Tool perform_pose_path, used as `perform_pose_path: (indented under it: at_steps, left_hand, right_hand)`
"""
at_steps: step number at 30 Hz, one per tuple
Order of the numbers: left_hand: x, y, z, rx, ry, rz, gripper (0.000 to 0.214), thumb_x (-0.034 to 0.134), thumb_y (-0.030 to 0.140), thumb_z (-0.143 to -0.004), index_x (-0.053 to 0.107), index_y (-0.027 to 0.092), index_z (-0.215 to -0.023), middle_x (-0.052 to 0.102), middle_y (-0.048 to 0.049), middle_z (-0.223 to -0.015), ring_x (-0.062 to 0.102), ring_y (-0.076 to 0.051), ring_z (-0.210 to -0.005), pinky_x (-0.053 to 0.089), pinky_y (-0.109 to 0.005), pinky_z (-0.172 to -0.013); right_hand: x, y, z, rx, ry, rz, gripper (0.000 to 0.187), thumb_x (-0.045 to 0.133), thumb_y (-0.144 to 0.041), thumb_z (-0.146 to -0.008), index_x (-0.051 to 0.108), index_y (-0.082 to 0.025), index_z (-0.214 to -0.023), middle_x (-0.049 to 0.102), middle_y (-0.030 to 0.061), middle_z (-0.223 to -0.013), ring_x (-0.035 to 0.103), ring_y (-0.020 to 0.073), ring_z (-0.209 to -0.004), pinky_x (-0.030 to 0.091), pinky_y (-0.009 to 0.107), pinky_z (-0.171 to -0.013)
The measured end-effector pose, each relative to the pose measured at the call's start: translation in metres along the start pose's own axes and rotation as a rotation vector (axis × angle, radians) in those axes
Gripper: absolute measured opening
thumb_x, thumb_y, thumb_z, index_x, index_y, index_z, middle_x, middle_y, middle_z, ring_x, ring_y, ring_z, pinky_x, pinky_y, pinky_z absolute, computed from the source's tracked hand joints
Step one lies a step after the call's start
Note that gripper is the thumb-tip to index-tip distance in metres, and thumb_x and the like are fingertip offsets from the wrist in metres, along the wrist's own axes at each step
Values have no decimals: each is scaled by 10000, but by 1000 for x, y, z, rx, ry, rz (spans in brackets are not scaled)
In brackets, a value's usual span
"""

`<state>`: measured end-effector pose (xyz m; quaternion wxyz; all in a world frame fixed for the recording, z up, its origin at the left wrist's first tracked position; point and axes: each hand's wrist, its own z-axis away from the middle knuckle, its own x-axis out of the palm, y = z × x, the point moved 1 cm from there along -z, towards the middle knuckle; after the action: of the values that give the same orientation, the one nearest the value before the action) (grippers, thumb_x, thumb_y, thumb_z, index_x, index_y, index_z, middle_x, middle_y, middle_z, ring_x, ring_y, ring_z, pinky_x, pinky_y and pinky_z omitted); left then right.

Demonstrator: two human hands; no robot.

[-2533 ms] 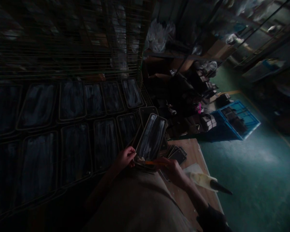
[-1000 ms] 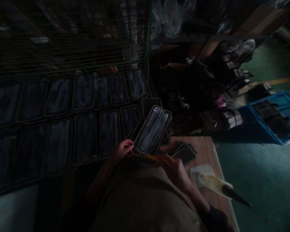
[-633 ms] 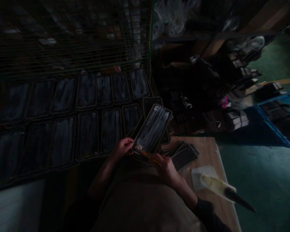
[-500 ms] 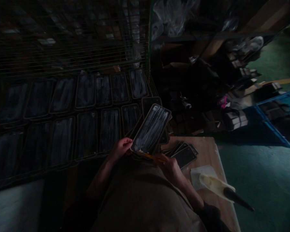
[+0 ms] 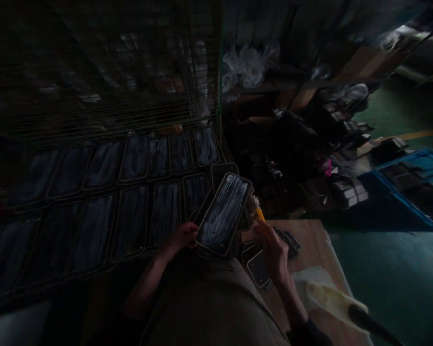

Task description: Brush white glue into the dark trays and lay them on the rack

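Observation:
A dark rectangular panel (image 5: 223, 214) with rounded corners and pale brushed streaks lies tilted on top of other panels. My left hand (image 5: 185, 235) is closed on its lower left edge, the fingertips partly hidden. My right hand (image 5: 274, 247) grips a brush (image 5: 260, 214) by its orange handle, with the bristles up beside the panel's right edge. Below that hand, several unstreaked dark panels (image 5: 257, 268) lie fanned out on a wooden table (image 5: 315, 240).
Streaked panels (image 5: 133, 211) stand in two rows on a wire rack (image 5: 130, 127) at left. A pale scoop-like thing with a dark handle (image 5: 332, 300) rests on a white sheet at the table's right. A blue crate (image 5: 400, 192) sits on the green floor.
My right hand has lifted the brush from the panel's lower end and moved it up and right, past the right edge. My left hand stays at the panel. The camera view has tilted upward.

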<state>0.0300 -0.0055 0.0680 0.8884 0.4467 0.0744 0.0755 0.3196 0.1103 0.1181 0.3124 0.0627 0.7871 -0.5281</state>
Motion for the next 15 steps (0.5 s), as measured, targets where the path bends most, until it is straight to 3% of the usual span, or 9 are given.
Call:
perform_pose_path:
  at_steps: [4,7,12,15]
  left_hand:
    - [-2,12,10,93,-36,119,383,707,478,-695,597,148,-857,634,-6,-734,611,-131,-604,488,-221,-514]
    - [-3,30,18,166,-153,272,356,678,455,-731,583,155,-897,614,-11,-795,595,-130,-646,506,-227,-537]
    - [-6,68,11,314,-228,520,183,654,288,-740,566,161,-837,546,18,-712,531,-99,-589,471,-199,-506]
    - [-8,94,8,439,-293,618,185,671,285,-733,575,155,-823,546,11,-687,525,-100,-578,466,-204,-506]
  right_hand:
    - [29,18,-7,45,72,92,351,385,-198,-943,545,-194,-1255,687,88,-1072,671,214,-948,538,322,-796]
    - [49,25,-10,73,162,159,344,361,-174,-915,568,-198,-1189,685,84,-1067,665,220,-949,537,333,-777]
    - [74,18,-10,58,298,206,277,455,-279,-901,574,-203,-1139,676,90,-1032,661,235,-900,538,333,-716]
    - [86,14,-7,30,264,275,355,466,-300,-852,546,-192,-1181,652,123,-1066,652,276,-913,537,352,-665]
